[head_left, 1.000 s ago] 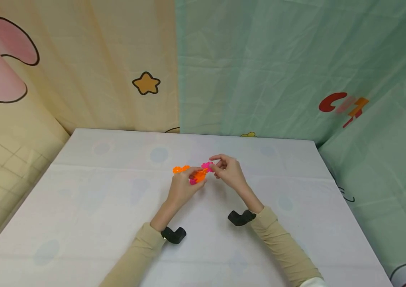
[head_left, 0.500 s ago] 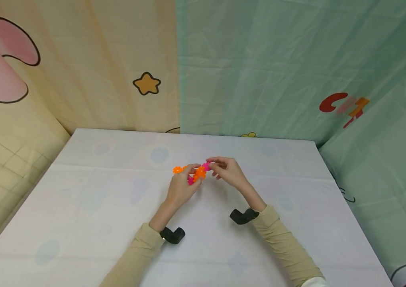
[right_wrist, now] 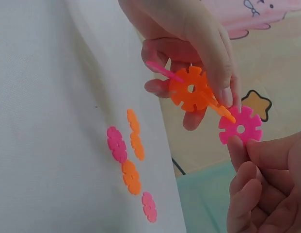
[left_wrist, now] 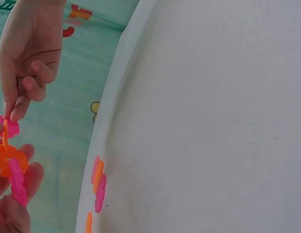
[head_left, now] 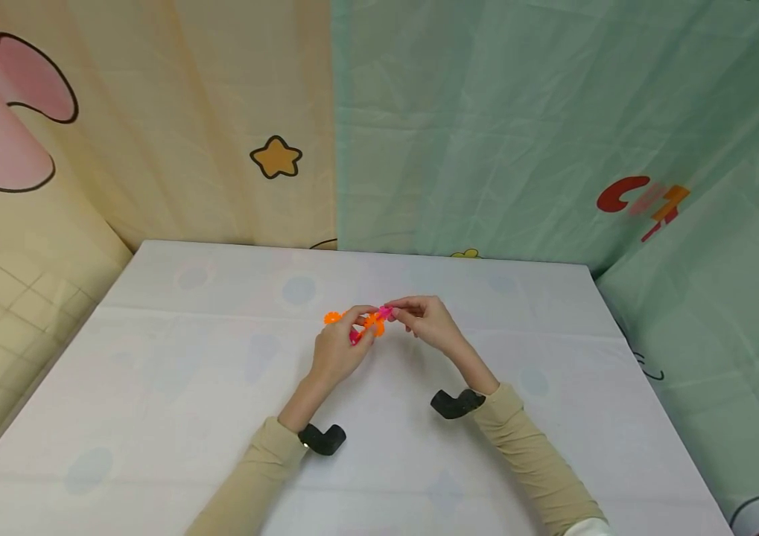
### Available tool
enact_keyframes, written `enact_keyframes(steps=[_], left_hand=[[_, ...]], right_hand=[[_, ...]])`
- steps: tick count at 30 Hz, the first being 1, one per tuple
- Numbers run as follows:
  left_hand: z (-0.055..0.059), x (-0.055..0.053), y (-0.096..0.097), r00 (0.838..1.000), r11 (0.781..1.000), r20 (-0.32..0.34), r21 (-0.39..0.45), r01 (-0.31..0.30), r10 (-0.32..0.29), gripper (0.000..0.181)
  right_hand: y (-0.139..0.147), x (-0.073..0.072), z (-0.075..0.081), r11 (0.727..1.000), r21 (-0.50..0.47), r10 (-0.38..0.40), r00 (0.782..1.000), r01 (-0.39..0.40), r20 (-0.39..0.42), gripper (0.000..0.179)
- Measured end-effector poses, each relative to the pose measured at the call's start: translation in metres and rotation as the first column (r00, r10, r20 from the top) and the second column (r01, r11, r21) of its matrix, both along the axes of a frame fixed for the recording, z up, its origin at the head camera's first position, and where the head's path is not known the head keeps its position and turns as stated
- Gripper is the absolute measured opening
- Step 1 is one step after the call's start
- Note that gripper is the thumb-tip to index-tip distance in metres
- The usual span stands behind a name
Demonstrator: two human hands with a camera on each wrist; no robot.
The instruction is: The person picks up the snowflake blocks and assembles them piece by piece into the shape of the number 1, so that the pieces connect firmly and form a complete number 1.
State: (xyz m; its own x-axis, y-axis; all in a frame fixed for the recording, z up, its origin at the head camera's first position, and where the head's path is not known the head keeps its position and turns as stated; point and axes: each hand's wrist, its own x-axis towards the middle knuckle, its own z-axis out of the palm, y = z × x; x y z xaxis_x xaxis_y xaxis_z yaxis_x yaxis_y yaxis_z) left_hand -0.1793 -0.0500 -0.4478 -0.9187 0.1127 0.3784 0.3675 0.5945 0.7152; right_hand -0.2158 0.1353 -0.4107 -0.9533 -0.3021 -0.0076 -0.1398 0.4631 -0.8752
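Note:
My left hand (head_left: 339,350) grips a small chain of notched plastic snowflake discs above the table. In the right wrist view an orange disc (right_wrist: 182,92) faces the camera, with a pink disc (right_wrist: 162,71) slotted in edge-on at one side. A second orange disc (right_wrist: 215,106), also edge-on, runs from it to the bright pink disc (right_wrist: 252,124). My right hand (head_left: 433,324) pinches that bright pink disc by its lower rim between thumb and fingertips. The orange disc's edge overlaps the pink disc's notched rim. My left fingers hide part of the chain.
Loose discs lie on the white table (head_left: 218,417) beyond the hands: orange ones (right_wrist: 131,177), a darker pink one (right_wrist: 116,144) and a lighter pink one (right_wrist: 149,207). Printed curtains (head_left: 459,149) rise behind the table's far edge.
Both hands have shifted slightly left. The held orange discs have turned between my left fingers, and the pink disc in my right hand has tilted from facing the head camera.

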Motion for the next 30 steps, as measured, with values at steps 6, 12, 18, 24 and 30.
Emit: enact_keyframes(steps=[6, 12, 18, 24, 30], left_hand=[[-0.001, 0.000, 0.000, 1.000, 0.999, -0.003, 0.036, -0.024, 0.024, 0.025], [-0.003, -0.002, -0.002, 0.996, 0.996, -0.029, 0.032, -0.078, 0.079, 0.022], [-0.001, -0.003, -0.007, 0.995, 0.994, -0.036, 0.051, -0.092, 0.094, 0.021], [0.001, -0.005, -0.013, 0.994, 0.992, -0.021, 0.074, -0.106, 0.108, 0.019], [0.002, -0.007, -0.019, 0.993, 0.989, 0.024, 0.094, -0.117, 0.115, 0.018]], right_hand=[[-0.001, 0.000, -0.002, 0.999, 0.033, 0.028, 0.999, -0.027, -0.028, 0.023], [-0.004, -0.001, -0.003, 0.997, 0.060, 0.060, 0.996, -0.056, -0.059, 0.024], [-0.005, -0.005, -0.005, 0.996, 0.067, 0.066, 0.996, -0.062, -0.055, 0.026], [-0.002, -0.016, -0.013, 0.996, 0.087, 0.010, 1.000, -0.008, -0.025, 0.026], [-0.001, -0.026, -0.021, 0.992, 0.118, -0.038, 0.999, 0.039, -0.013, 0.025]])
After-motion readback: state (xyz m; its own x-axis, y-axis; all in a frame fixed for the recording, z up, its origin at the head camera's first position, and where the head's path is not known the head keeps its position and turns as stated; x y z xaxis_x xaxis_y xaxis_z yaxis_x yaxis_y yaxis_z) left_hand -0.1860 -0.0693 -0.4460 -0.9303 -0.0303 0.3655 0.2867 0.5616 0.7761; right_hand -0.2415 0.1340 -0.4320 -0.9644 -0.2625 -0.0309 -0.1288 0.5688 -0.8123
